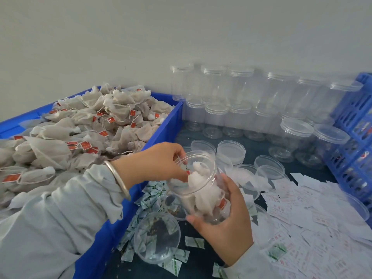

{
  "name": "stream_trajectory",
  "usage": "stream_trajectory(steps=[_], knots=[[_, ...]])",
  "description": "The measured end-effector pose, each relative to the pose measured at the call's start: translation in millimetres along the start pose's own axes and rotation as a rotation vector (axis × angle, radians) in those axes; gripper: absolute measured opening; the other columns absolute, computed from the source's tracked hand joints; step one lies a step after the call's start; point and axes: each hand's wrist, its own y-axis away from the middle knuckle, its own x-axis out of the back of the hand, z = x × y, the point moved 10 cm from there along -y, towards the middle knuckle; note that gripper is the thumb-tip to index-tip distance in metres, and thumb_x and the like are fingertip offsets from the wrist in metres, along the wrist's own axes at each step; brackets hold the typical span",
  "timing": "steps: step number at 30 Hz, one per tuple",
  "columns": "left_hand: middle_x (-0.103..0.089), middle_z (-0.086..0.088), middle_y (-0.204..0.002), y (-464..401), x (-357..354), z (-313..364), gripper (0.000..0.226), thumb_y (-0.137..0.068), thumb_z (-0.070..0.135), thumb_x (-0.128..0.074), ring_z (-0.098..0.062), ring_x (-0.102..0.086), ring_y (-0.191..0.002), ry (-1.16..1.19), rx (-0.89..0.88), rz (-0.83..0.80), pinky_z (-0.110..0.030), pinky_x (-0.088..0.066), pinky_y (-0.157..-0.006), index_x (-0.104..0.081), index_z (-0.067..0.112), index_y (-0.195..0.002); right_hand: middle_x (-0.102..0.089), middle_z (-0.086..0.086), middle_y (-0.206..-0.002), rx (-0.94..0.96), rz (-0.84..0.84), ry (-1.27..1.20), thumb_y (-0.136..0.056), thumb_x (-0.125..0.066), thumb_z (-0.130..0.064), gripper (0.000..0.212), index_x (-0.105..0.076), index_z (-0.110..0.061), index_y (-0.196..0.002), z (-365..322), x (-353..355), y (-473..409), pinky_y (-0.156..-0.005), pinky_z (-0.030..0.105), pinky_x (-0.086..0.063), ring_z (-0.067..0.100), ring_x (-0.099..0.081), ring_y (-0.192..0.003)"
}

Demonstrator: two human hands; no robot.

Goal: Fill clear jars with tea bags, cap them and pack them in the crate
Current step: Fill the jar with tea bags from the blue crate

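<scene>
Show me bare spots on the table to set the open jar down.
Little room. Dark table shows between the loose lid and right hand, and before the stacked jars. Sachets by the bin and slips right crowd the rest.

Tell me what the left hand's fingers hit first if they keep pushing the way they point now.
Probably the tea bags already inside the open jar; the left hand reaches into its mouth.

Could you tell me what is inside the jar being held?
The jar holds several white tea bags, one red tag showing near the bottom. The left hand reaches into the mouth, fingertips on the bags. The right hand covers the base, so the lowest contents are hidden.
</scene>
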Motion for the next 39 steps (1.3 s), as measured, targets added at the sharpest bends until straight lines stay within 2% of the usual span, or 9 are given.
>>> stream_trajectory(steps=[5,9,12,14,18,22,28,31,39], knots=[[-0.069,0.002,-0.107,4,-13,11,0.050,-0.072,0.052,-0.074,-0.008,-0.066,-0.095,0.518,-0.040,-0.192,-0.027,-0.055,-0.083,-0.061,0.020,-0.109,-0.052,-0.018,-0.123,-0.058,0.083,-0.083,-0.042,-0.081,-0.047,0.089,-0.042,-0.039,-0.122,4,9,-3,-0.077,0.000,-0.042,-0.012,-0.051,-0.108],[-0.053,0.020,-0.130,15,-33,36,0.075,-0.063,0.046,-0.077,0.003,-0.051,-0.120,0.467,-0.257,-0.359,-0.022,-0.049,-0.093,-0.042,0.041,-0.129,-0.056,-0.027,-0.113,-0.016,0.074,-0.092,-0.054,-0.077,-0.051,0.087,-0.038,-0.037,-0.130,-3,13,-9,-0.076,0.005,-0.047,-0.008,-0.056,-0.105],[-0.048,0.026,-0.127,7,-30,36,0.085,-0.057,0.041,-0.087,0.013,-0.046,-0.118,0.335,-0.287,-0.173,-0.018,-0.043,-0.098,-0.036,0.049,-0.124,-0.047,-0.002,-0.136,0.005,-0.128,-0.147,-0.068,-0.075,-0.037,0.099,-0.019,-0.016,-0.147,-5,-7,-9,-0.084,0.010,-0.048,-0.002,-0.052,-0.117],[-0.056,0.024,-0.117,2,-15,31,0.080,-0.050,0.051,-0.084,0.011,-0.054,-0.108,0.322,-0.268,-0.023,-0.018,-0.045,-0.093,-0.044,0.047,-0.119,-0.042,-0.004,-0.143,0.008,-0.221,-0.084,-0.073,-0.070,-0.042,0.098,-0.013,-0.017,-0.149,-2,-15,-7,-0.098,0.016,-0.042,0.004,-0.045,-0.128],[-0.064,0.018,-0.104,-3,15,11,0.087,-0.038,0.059,-0.084,0.005,-0.062,-0.092,0.448,-0.169,0.189,-0.020,-0.048,-0.084,-0.050,0.040,-0.116,-0.048,-0.015,-0.125,0.075,-0.116,0.260,-0.075,-0.067,-0.038,0.061,-0.041,-0.032,-0.130,-3,-4,-10,-0.095,0.012,-0.037,-0.005,-0.045,-0.115],[-0.062,0.012,-0.109,-7,36,-10,0.084,-0.048,0.044,-0.090,-0.004,-0.060,-0.099,0.581,-0.097,0.359,-0.024,-0.047,-0.085,-0.049,0.031,-0.120,-0.053,-0.001,-0.091,0.429,-0.065,0.623,-0.070,-0.063,-0.020,0.020,-0.067,-0.012,-0.088,-33,-8,3,-0.074,0.018,-0.044,0.011,-0.051,-0.084],[-0.068,0.008,-0.108,-8,30,-6,0.074,-0.052,0.042,-0.085,-0.008,-0.063,-0.102,0.545,-0.100,0.317,-0.035,-0.048,-0.094,-0.056,0.029,-0.119,-0.055,-0.008,-0.073,0.461,-0.546,0.975,-0.055,-0.067,-0.032,0.010,-0.072,-0.028,-0.062,-6,-59,36,-0.056,0.024,-0.048,0.014,-0.057,-0.072],[-0.065,0.017,-0.097,-6,27,-1,0.063,-0.048,0.043,-0.087,0.005,-0.062,-0.086,0.510,-0.118,0.315,-0.021,-0.047,-0.079,-0.054,0.042,-0.102,-0.054,-0.011,-0.071,0.439,-0.544,1.012,-0.052,-0.072,-0.040,0.010,-0.072,-0.031,-0.057,-5,-58,34,-0.056,0.020,-0.046,0.011,-0.056,-0.070],[-0.052,0.028,-0.111,-4,19,6,0.083,-0.047,0.043,-0.089,0.010,-0.051,-0.101,0.378,-0.149,0.268,-0.011,-0.043,-0.071,-0.042,0.048,-0.115,-0.056,-0.008,-0.064,0.485,-0.327,0.915,-0.062,-0.081,-0.024,0.011,-0.070,-0.022,-0.059,-25,-43,20,-0.054,0.021,-0.045,0.013,-0.055,-0.062]])
